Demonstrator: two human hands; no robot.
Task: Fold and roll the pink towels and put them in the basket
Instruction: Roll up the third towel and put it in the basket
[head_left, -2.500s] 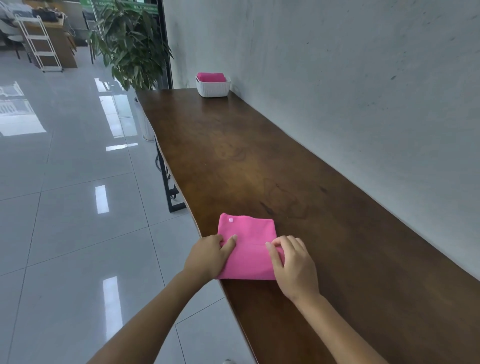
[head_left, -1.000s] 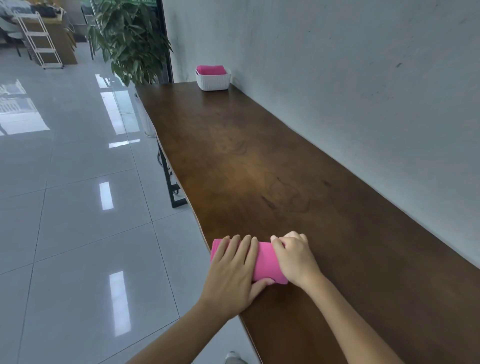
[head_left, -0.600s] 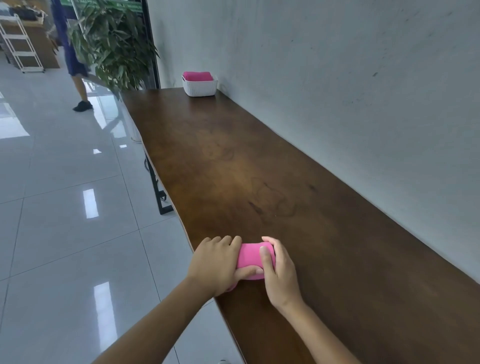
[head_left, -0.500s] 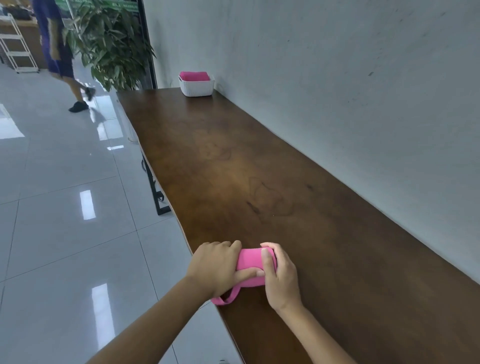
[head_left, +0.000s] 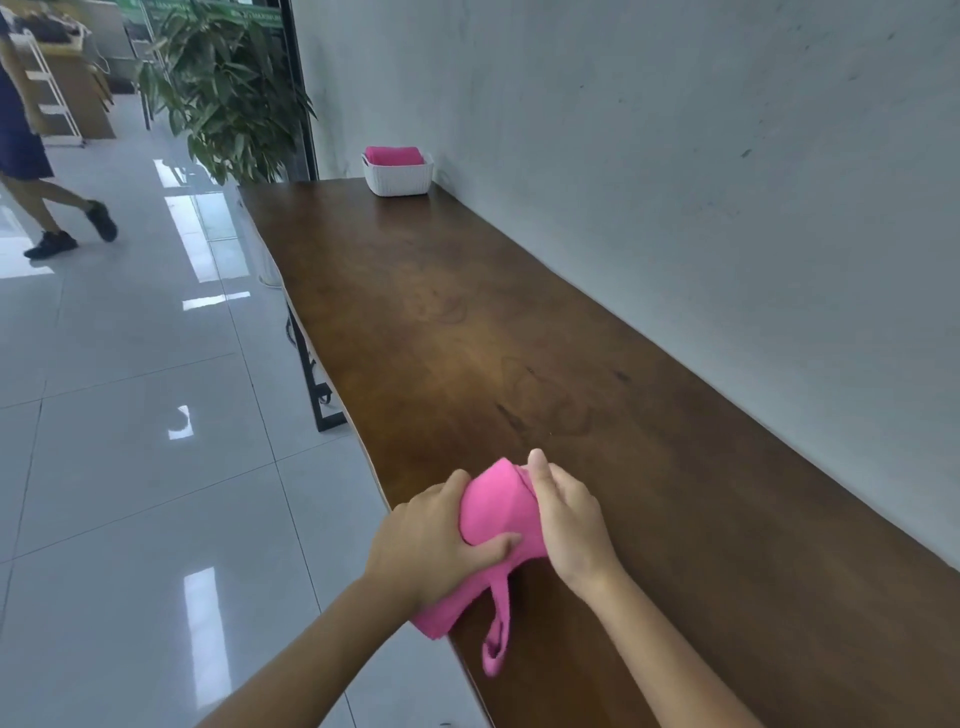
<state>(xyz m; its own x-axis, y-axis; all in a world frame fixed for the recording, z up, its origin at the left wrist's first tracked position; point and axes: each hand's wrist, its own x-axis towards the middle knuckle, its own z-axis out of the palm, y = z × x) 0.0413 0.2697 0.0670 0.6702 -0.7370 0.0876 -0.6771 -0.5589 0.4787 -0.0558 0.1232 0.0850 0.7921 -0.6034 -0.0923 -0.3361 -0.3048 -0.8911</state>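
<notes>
A rolled pink towel is held just above the near left edge of the long wooden table. My left hand grips its left side with the thumb across the front. My right hand grips the right side, thumb pointing up along the roll. A pink strap loop hangs down from the roll, and a loose end sticks out under my left wrist. A white basket with another pink towel inside stands at the table's far end by the wall.
A grey wall runs along the table's right side. Glossy tiled floor lies to the left. A potted plant stands past the far end, and a person's legs walk across the floor at the far left.
The flat folded towel has been rolled up and now lifted off the table in both hands; its strap loop has dropped free. A person has walked into view at far left.
</notes>
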